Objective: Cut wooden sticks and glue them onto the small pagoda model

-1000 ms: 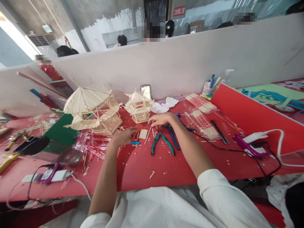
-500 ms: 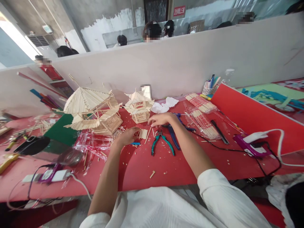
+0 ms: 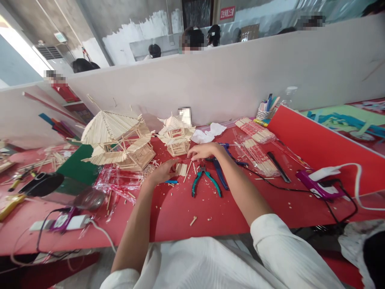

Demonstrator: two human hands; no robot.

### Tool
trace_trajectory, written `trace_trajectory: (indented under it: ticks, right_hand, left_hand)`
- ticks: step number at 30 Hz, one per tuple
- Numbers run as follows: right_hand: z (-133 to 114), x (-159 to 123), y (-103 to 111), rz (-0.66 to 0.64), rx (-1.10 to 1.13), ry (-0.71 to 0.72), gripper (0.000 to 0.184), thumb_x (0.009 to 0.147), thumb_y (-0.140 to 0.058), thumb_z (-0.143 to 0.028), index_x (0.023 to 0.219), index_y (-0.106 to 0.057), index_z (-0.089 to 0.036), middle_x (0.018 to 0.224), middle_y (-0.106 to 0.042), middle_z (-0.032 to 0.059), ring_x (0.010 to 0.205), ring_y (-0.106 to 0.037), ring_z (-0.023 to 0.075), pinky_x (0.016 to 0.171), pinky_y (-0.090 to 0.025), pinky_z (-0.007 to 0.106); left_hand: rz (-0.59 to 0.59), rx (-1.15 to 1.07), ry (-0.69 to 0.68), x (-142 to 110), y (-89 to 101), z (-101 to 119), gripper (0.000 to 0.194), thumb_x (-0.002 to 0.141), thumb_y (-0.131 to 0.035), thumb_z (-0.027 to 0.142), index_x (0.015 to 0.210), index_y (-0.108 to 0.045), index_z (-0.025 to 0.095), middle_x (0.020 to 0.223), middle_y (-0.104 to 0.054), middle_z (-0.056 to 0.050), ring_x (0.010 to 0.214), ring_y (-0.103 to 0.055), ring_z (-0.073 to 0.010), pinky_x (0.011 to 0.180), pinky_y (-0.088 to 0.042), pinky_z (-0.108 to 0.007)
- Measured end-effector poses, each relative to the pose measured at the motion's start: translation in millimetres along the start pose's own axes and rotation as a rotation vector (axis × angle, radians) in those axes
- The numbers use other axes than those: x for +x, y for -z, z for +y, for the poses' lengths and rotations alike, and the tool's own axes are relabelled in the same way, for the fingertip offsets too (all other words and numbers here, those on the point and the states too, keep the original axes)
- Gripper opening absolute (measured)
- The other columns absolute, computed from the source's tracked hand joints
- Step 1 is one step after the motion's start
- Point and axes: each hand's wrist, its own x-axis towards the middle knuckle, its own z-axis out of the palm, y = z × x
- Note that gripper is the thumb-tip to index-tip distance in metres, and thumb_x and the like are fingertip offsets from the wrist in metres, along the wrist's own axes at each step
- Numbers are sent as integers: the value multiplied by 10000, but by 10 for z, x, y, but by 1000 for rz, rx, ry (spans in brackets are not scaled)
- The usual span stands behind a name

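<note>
My left hand (image 3: 163, 171) curls around the left end of a small panel of wooden sticks (image 3: 181, 169), fingers at its top edge and thumb at its lower edge. My right hand (image 3: 202, 151) has bent fingers closed at the upper end of a thin wooden stick (image 3: 187, 171), which slants down beside the panel; its very tip is hidden. Green-handled pliers (image 3: 206, 181) lie spread just below my right hand. Behind my hands stands a small pavilion model of sticks (image 3: 176, 136). A larger stick pavilion (image 3: 117, 140) stands to its left.
Blue-handled cutters (image 3: 221, 173) lie under my right forearm. Packs of sticks (image 3: 258, 154) and a black knife (image 3: 278, 167) are at right, near a purple power strip (image 3: 319, 188). Plastic wrap (image 3: 117, 180) and a clear jar (image 3: 88, 198) lie left. A partition (image 3: 228, 80) stands behind.
My left fingers have shifted very slightly at the panel's edge. My right hand, the stick and the tools stay in place.
</note>
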Motion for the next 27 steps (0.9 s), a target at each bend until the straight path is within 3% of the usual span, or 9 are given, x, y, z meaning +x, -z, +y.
trace_trajectory:
  ticks: [8, 16, 22, 27]
  right_hand:
    - [-14, -16, 3, 12, 12, 11, 452, 918, -565, -291, 1350, -578, -155, 1104, -729, 107, 838, -692, 196, 674, -480, 261]
    - [-21, -26, 8, 12, 15, 14, 466, 921, -583, -312, 1355, -575, -143, 1057, -739, 109, 844, -692, 200, 675, -471, 261]
    - [16, 6, -2, -2, 21, 7, 458, 926, -554, -262, 1368, -560, -145, 1058, -742, 104, 849, -705, 197, 675, -478, 261]
    - [18, 93, -21, 52, -109, 9, 411, 886, -613, -241, 1291, -633, -174, 1064, -742, 85, 893, -691, 203, 703, -464, 259]
  left_hand:
    - [-3, -2, 38, -53, 53, -9, 732, 778, -667, 216, 1471, -432, 175, 1016, -683, -78, 808, -638, -184, 761, -538, -331]
    - [-26, -17, 37, -50, 83, 75, 728, 769, -690, 250, 1456, -460, 175, 1069, -691, -91, 846, -645, -190, 787, -538, -328]
    - [-19, -9, 80, -110, 174, 54, 696, 813, -603, 215, 1483, -431, 143, 1077, -695, -114, 946, -665, -219, 844, -533, -349]
    - [-28, 48, 93, -82, 159, 91, 712, 783, -690, 267, 1457, -477, 180, 977, -710, -76, 893, -668, -224, 836, -526, -357]
